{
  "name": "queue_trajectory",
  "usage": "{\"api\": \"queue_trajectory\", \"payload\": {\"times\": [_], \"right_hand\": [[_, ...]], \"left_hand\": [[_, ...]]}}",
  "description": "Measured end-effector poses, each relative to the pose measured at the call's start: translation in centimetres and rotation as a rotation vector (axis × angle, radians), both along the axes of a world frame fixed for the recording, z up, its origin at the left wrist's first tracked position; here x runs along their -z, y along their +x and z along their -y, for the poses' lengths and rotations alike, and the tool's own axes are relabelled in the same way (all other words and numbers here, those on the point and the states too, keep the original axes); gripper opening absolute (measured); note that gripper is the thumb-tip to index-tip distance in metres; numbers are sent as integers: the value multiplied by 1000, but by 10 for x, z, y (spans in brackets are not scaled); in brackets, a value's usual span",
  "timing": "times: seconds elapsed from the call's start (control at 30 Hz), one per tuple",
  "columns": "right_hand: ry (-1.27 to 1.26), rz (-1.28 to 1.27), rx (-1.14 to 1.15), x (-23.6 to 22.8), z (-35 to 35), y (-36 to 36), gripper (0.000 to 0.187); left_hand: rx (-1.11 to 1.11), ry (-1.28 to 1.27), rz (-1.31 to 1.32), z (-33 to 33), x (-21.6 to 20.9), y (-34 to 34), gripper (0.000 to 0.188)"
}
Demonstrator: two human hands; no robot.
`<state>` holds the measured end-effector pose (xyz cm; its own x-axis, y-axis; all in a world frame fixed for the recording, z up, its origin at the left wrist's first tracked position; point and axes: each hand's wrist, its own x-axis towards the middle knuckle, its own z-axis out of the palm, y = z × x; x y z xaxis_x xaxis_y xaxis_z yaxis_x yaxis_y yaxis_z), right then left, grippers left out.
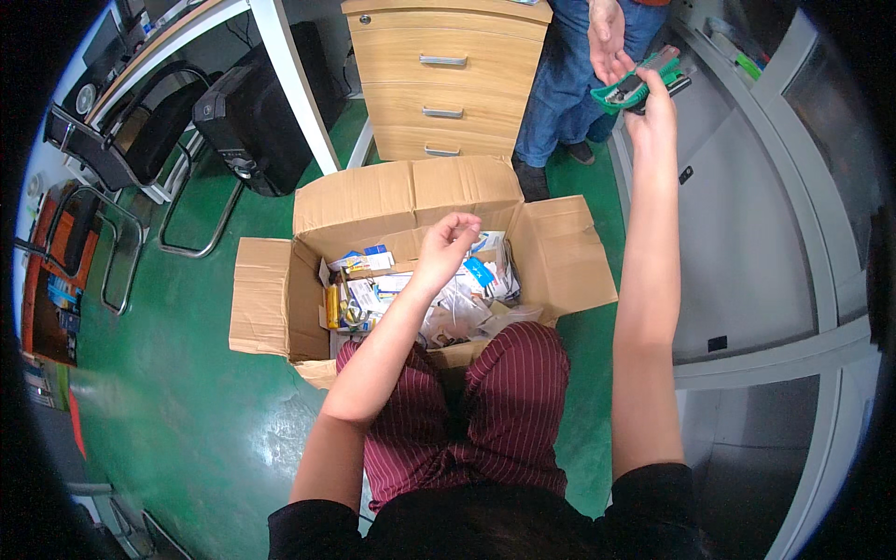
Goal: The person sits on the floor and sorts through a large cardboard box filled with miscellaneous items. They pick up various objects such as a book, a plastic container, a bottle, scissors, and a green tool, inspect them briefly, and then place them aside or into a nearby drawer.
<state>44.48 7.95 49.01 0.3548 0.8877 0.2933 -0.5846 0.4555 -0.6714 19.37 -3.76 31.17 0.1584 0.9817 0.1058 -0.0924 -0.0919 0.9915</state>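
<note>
My right hand is stretched out far to the right, closed on a bundle of green-and-black tools that look like utility knives. Another person's open hand is just beyond them, palm showing. Over the cardboard box, my left hand hovers with loosely curled fingers, the thumb apart and nothing seen between them. Below it, the box holds small white-and-blue cartons, a blue packet, a yellow box and clear plastic bags. My left forearm hides part of the contents.
The box's flaps spread outward in front of my knees. Behind it stands a wooden drawer cabinet, with the other person's jeans-clad legs beside it. A grey metal-framed cabinet borders the right; a black computer tower and chairs are left.
</note>
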Motion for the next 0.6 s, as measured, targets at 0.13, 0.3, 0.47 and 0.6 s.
{"api": "queue_trajectory", "payload": {"times": [0.13,0.3,0.47,0.6], "right_hand": [[-43,-45,112,-8,-15,3,19],[-129,-9,207,-18,-32,23,26],[-194,12,202,-21,-41,31,31],[-53,84,461,-22,-38,15,30]], "left_hand": [[-7,-31,3,3,1,3,16],[-9,69,-152,2,5,3,18],[-25,165,-235,-3,14,-1,17],[-53,230,-299,0,13,-4,19]]}}
